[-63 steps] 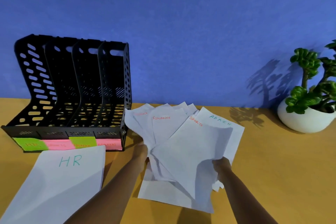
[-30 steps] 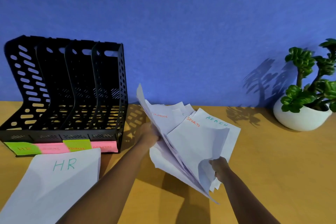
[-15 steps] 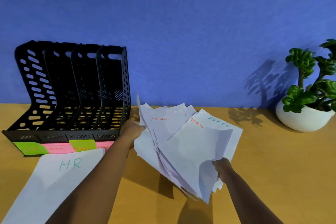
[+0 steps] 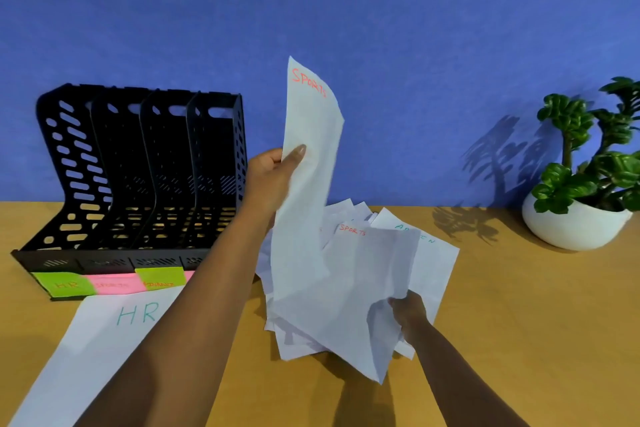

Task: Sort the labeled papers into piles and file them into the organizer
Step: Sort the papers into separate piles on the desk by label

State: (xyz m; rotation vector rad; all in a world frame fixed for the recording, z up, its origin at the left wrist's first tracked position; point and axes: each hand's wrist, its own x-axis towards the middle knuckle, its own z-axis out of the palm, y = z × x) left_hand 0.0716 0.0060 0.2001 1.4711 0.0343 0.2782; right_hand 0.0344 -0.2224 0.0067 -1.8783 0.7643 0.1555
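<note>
My left hand (image 4: 268, 177) pinches a white sheet marked SPORTS (image 4: 308, 163) and holds it upright above the table. My right hand (image 4: 410, 314) grips the lower right corner of a fanned stack of papers (image 4: 363, 291); a second SPORTS sheet and an ADMIN sheet (image 4: 433, 256) show on top. A sheet marked HR (image 4: 104, 336) lies flat at the front left. The black four-slot organizer (image 4: 138, 166) stands at the back left with nothing in its slots. Green and pink labels (image 4: 114, 282) reading HR, SPORTS and FINANCE run along its base; my left arm hides the fourth.
A green plant in a white pot (image 4: 575, 225) stands at the back right on the wooden table (image 4: 536, 322). A blue wall rises right behind the organizer and the plant.
My left hand has pulled one SPORTS sheet out of the fanned stack and raised it upright. My right hand has kept its grip on the stack, which has settled lower.
</note>
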